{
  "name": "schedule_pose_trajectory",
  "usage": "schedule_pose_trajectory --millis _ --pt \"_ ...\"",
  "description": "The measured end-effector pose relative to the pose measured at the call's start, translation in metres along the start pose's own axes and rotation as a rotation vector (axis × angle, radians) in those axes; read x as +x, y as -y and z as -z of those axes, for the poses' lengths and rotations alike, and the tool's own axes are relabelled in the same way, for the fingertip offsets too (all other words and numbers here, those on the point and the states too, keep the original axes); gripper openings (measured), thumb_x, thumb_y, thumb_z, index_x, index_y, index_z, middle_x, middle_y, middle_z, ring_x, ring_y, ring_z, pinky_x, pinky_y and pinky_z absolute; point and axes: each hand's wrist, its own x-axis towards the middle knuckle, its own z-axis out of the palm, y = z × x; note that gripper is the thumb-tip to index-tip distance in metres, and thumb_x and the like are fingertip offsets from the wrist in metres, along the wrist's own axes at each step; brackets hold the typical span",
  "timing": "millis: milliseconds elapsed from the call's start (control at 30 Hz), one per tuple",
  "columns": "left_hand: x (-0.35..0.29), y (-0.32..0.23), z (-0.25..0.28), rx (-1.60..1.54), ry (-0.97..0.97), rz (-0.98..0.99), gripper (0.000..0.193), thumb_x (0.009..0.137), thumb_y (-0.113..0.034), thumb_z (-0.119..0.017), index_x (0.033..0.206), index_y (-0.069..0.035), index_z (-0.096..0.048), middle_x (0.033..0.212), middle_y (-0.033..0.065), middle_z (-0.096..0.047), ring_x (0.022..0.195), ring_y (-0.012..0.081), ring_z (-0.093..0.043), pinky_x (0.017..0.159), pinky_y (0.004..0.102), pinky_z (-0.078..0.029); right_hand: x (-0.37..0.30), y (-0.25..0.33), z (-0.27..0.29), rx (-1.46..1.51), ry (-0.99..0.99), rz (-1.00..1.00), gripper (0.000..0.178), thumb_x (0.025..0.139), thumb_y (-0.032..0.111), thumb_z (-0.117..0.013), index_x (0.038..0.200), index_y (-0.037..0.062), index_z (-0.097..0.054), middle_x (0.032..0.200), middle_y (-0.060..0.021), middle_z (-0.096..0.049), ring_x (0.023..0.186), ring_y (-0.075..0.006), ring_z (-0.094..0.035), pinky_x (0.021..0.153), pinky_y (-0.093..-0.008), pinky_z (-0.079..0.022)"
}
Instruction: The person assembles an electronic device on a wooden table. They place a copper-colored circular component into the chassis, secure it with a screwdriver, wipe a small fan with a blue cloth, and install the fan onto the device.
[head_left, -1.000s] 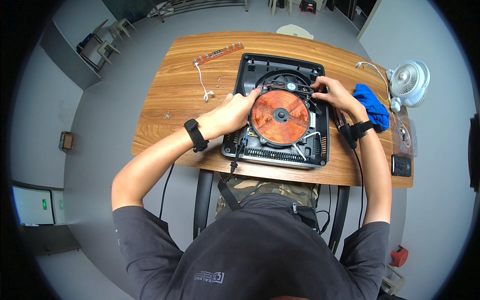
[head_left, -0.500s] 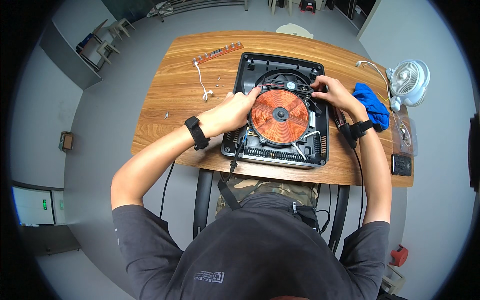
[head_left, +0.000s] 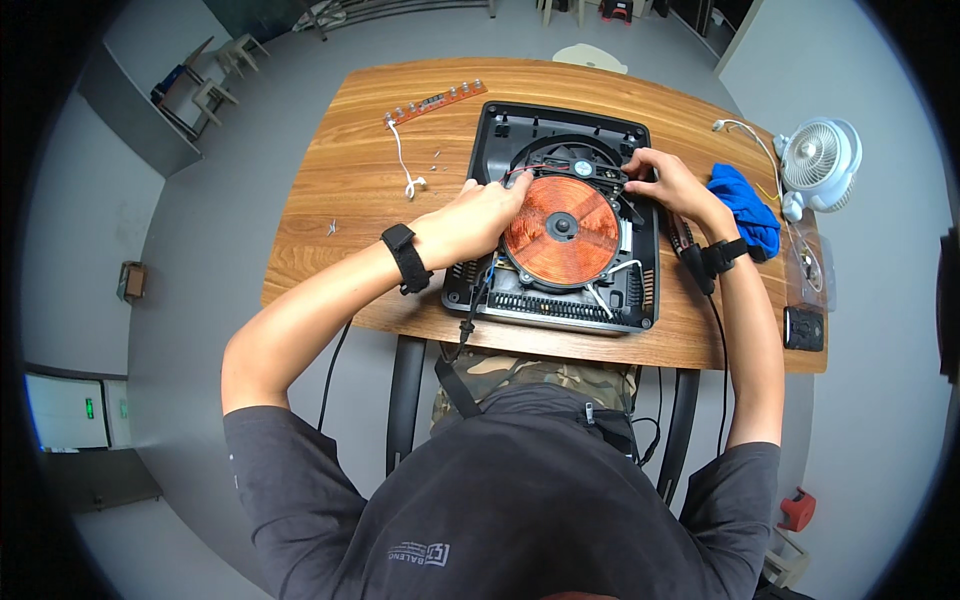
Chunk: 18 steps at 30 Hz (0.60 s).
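An opened induction cooker housing [head_left: 490, 135], black and shallow, lies on the wooden table in front of me. A round copper coil [head_left: 560, 245] sits inside it over the circuit parts. Just beyond the coil is a black cooling fan [head_left: 583, 170], its frame seeming tilted, with a thin red wire running to its left side. My left hand [head_left: 480, 212] grips the fan's left end, its fingers partly hidden beside the coil. My right hand [head_left: 660, 182] pinches the fan's right end between thumb and fingers, near the housing's right wall.
A button circuit strip [head_left: 435, 103] with a white cable lies far left, several small screws [head_left: 333, 228] nearer. On the right are a black electric screwdriver [head_left: 690, 255], a blue cloth [head_left: 745, 210], a white desk fan [head_left: 820, 160], a clear box [head_left: 812, 275] and a black case [head_left: 803, 328].
My left hand has shifted slightly right along the fan's edge, over the coil's rim. The right hand stays almost where it was.
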Motion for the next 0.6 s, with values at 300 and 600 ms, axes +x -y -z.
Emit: schedule_pose_trajectory --millis 300,600 --pt "-0.004 -0.005 0.004 -0.155 -0.059 0.141 0.083 0.076 0.009 -0.068 0.151 0.009 -0.032 0.076 0.0247 -0.068 0.071 0.0394 -0.071 0.068 0.044 -0.057 0.0 -0.005 -0.001 -0.006 0.02 -0.035 0.026 0.087 0.013 -0.08 0.104 -0.0014 -0.067 0.091 -0.0094 -0.068 0.087 -0.0194 -0.063 0.083 -0.034 -0.051" --pt "-0.02 0.0 0.005 -0.33 -0.087 0.145 0.085 0.078 0.006 -0.073 0.153 0.004 -0.035 0.071 0.0152 -0.069 0.066 0.0288 -0.071 0.064 0.0376 -0.057 0.001 -0.003 -0.001 -0.018 0.019 -0.03 0.026 0.088 0.014 -0.08 0.104 -0.0013 -0.067 0.09 -0.0092 -0.068 0.088 -0.0192 -0.063 0.083 -0.0342 -0.051"
